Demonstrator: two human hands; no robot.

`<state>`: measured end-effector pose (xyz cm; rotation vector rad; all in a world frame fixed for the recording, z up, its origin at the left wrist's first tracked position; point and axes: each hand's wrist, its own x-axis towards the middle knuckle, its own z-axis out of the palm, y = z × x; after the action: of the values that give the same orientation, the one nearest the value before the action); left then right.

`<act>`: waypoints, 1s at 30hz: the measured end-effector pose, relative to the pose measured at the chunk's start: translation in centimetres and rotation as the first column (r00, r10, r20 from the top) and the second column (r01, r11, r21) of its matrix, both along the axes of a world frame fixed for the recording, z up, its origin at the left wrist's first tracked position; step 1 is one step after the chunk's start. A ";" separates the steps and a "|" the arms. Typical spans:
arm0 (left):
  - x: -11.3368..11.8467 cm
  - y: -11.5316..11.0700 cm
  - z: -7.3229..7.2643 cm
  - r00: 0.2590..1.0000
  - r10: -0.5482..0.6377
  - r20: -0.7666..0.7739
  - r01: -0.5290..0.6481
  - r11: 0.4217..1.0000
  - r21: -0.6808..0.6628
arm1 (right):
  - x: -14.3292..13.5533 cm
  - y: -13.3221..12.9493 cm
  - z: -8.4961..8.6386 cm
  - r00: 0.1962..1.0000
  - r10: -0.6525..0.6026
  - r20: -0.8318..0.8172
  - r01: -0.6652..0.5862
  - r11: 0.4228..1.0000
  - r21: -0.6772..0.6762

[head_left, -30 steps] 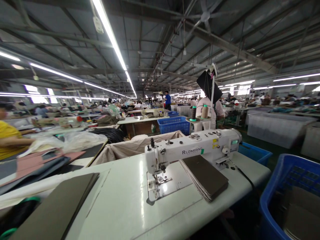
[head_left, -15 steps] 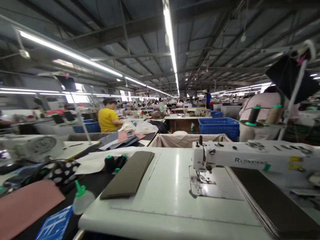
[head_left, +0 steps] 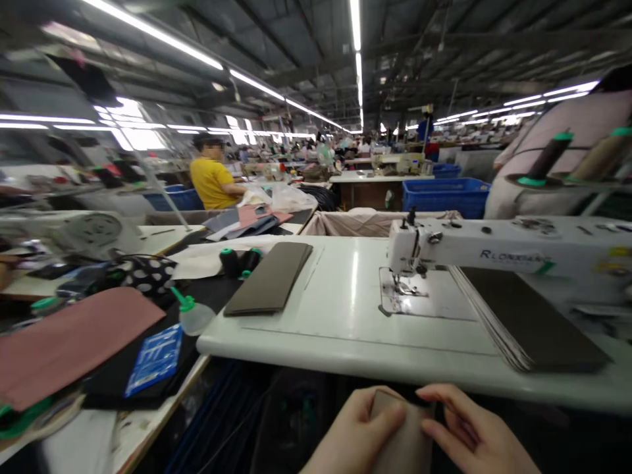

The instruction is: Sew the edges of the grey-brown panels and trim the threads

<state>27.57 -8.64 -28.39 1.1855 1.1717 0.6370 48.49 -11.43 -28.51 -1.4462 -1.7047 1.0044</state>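
Below the front edge of the sewing table, my left hand (head_left: 365, 424) grips a beige-grey fabric piece (head_left: 402, 438), thumb on top. Close on its right is my right hand (head_left: 461, 424), thumb and forefinger bent near the fabric's dark top corner; whether they pinch anything is unclear. A white sewing machine (head_left: 494, 247) stands on the table (head_left: 345, 329) beyond my hands. One stack of dark olive-grey pieces (head_left: 274, 280) lies left of the needle, and another stack (head_left: 533, 319) lies under the machine's arm.
On the left side table are a pink panel (head_left: 74, 339), a blue packet (head_left: 155, 359), a green-tipped bottle (head_left: 195, 316) and black thread spools (head_left: 230, 262). A person in yellow (head_left: 210, 181) sits farther back. Another person (head_left: 548, 145) is at the right, past thread cones (head_left: 548, 158).
Both of my hands have come into view at the bottom, the left with the fabric piece. The view has tilted down, so the table and machine appear higher.
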 end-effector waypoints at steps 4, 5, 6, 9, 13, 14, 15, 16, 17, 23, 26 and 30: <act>0.2 0.3 0.7 0.996 -0.075 0.043 0.077 0.996 -0.039 | -0.3 0.8 0.8 0.971 -0.229 -0.067 0.234 0.968 0.088; 0.1 0.6 0.7 0.992 -0.101 0.069 0.106 0.992 -0.064 | -0.1 0.9 1.1 0.955 -0.282 -0.088 0.290 0.952 0.097; 0.1 0.8 0.8 0.989 -0.122 0.088 0.129 0.988 -0.084 | 0.1 0.9 1.5 0.950 -0.295 -0.102 0.305 0.947 0.100; 0.2 1.3 0.7 0.988 -0.123 0.090 0.132 0.986 -0.102 | 0.4 0.4 1.8 0.970 -0.215 -0.114 0.223 0.973 0.060; 0.6 1.2 0.6 0.981 -0.166 0.099 0.176 0.980 -0.098 | -0.2 -0.7 1.3 0.992 -0.104 -0.067 0.108 0.992 0.065; 0.6 1.2 0.5 0.979 -0.181 0.098 0.190 0.978 -0.089 | -0.4 -0.8 1.1 0.996 -0.080 -0.038 0.083 0.992 0.091; 0.7 1.1 0.3 0.979 -0.187 0.087 0.193 0.978 -0.073 | -0.6 -0.8 1.0 0.998 -0.057 -0.002 0.057 0.991 0.120; 0.7 1.0 0.2 0.981 -0.183 0.070 0.187 0.981 -0.051 | -0.6 -0.8 0.9 0.998 -0.040 0.039 0.034 0.989 0.147; 0.8 0.9 0.0 0.983 -0.177 0.052 0.178 0.984 -0.029 | -0.6 -0.7 0.8 0.997 -0.029 0.078 0.015 0.986 0.168; 0.6 0.9 -0.1 0.989 -0.147 0.019 0.148 0.988 -0.034 | 0.1 -0.5 0.9 0.993 -0.103 0.055 0.094 0.985 0.143; 0.7 0.9 0.3 0.990 -0.119 0.074 0.127 0.984 -0.123 | 0.5 -0.6 1.0 0.983 -0.183 -0.020 0.184 0.978 0.099; 0.8 0.5 0.6 0.985 -0.044 0.166 0.086 0.963 -0.256 | 0.8 -0.7 0.9 0.997 -0.081 0.015 0.081 0.997 0.021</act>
<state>28.34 -8.11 -27.81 0.9269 1.0418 0.4993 49.24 -12.14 -27.63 -1.5009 -1.6491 0.9316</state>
